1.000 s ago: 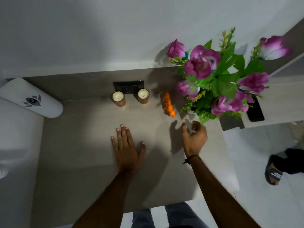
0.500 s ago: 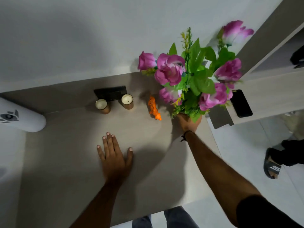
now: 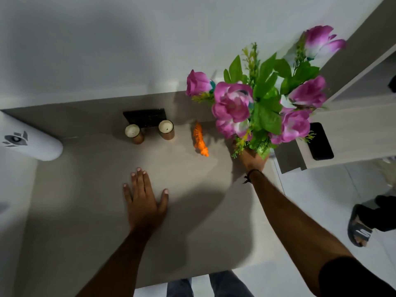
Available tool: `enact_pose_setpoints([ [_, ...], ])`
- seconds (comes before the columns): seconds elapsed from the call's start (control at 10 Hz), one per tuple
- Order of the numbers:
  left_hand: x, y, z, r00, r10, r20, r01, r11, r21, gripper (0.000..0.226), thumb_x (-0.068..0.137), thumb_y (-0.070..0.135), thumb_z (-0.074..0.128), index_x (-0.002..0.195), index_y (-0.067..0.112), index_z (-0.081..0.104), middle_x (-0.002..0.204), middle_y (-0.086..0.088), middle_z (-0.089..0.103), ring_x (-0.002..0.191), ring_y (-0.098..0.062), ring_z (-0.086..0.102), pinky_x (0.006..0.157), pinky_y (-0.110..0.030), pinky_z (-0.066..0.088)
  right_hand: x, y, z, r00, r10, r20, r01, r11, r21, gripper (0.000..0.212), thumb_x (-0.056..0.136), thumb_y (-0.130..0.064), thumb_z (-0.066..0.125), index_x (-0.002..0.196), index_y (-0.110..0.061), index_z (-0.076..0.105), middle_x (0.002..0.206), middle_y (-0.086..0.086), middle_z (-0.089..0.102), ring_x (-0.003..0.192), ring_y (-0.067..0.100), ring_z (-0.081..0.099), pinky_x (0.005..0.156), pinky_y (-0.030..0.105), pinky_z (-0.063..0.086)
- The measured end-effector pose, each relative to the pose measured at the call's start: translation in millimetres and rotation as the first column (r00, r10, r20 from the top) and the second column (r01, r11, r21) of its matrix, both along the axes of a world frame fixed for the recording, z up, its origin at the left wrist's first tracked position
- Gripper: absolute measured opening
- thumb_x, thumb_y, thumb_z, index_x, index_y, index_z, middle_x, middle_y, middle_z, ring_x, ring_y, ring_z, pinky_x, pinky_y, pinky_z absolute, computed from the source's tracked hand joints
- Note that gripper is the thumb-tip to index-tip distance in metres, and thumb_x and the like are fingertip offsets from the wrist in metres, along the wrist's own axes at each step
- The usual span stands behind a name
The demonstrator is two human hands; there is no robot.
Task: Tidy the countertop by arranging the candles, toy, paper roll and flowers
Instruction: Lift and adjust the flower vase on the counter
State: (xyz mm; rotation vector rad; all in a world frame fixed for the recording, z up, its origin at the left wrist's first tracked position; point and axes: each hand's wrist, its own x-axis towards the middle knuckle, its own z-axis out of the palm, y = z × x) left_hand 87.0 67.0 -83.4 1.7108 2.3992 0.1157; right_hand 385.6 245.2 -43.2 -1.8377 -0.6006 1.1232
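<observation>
Landmark for all positions: the countertop (image 3: 85, 211), seen from above.

Far left, over the counter's left edge, lies a white roll (image 3: 27, 142) with a grey emblem on its side (end rounded; whether it rests on the counter or beside it cannot be told).

Left hand (image 3: 143, 202): open, palm down, flat on the counter near its middle. Four fingers are extended toward the wall and held close together; the thumb is splayed out to the right. It holds nothing. The forearm runs straight back toward the near edge, bare.

At the counter's back, a dark flat object (image 3: 145, 117) leans or lies against the wall. Just in front of it stand two candles in brown holders, upright, apart from each other: left candle (image 3: 134, 133) and right candle (image 3: 166, 129). Both show pale wax tops.

Right of the candles, near the back, lies an orange toy (image 3: 200, 141) with dark stripes, apart from candles and flowers.

Right hand (image 3: 252, 159): at the counter's back right corner, reaching under the flowers (image 3: 257, 99). The fingers are hidden by foliage, so the grip is closed around the base of the bunch only as far as can be judged; the exact finger spread cannot be told. A dark cord sits at the wrist. The arm is extended forward and nearly straight, a black sleeve at its upper end.

The flowers stand upright above the hand: purple-pink blooms, green leaves.

Beyond the counter's right edge, a dark phone (image 3: 320, 141) lies on a pale shelf (image 3: 353, 129).
</observation>
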Motion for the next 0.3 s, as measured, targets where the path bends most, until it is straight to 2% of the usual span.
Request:
enact_pose_setpoints([
  [0.1, 2, 1, 1, 1.0, 0.008, 0.007, -0.008, 1.0, 0.027, 0.094, 0.096, 0.062, 0.035, 0.168, 0.004, 0.018, 0.18, -0.016, 0.018, 0.168, -0.034, 0.012, 0.136, -0.06, 0.011, -1, 0, 2, 0.995, -0.077, -0.061, 0.079, 0.996, 0.037, 0.102, 0.073, 0.006, 0.082, 0.155, -0.006, 0.024, 0.15, 0.021, 0.046, 0.139, 0.033, 0.047, 0.116, 0.05, 0.04],
  [0.2, 3, -1, -2, 1.0, 0.008, 0.008, -0.008, 0.998, 0.059, 0.094, 0.096, 0.062, 0.036, 0.168, 0.004, 0.019, 0.179, -0.016, 0.019, 0.168, -0.035, 0.013, 0.136, -0.061, 0.012, -2, 1, 1, 0.994, -0.079, -0.081, 0.086, 0.993, 0.086, 0.091, 0.072, 0.006, 0.082, 0.149, -0.005, 0.036, 0.143, 0.019, 0.054, 0.129, 0.028, 0.056, 0.112, 0.044, 0.045],
  [0.3, 2, 0, -2, 1.0, 0.005, 0.025, -0.007, 0.997, 0.072, 0.093, 0.097, 0.062, 0.035, 0.168, 0.004, 0.019, 0.179, -0.017, 0.019, 0.168, -0.036, 0.015, 0.135, -0.062, 0.013, -2, -6, 17, 0.966, 0.058, 0.252, -0.089, 0.989, 0.114, 0.067, 0.059, -0.031, 0.086, 0.118, -0.01, 0.065, 0.109, -0.002, 0.07, 0.1, 0.003, 0.066, 0.1, 0.032, 0.053],
])
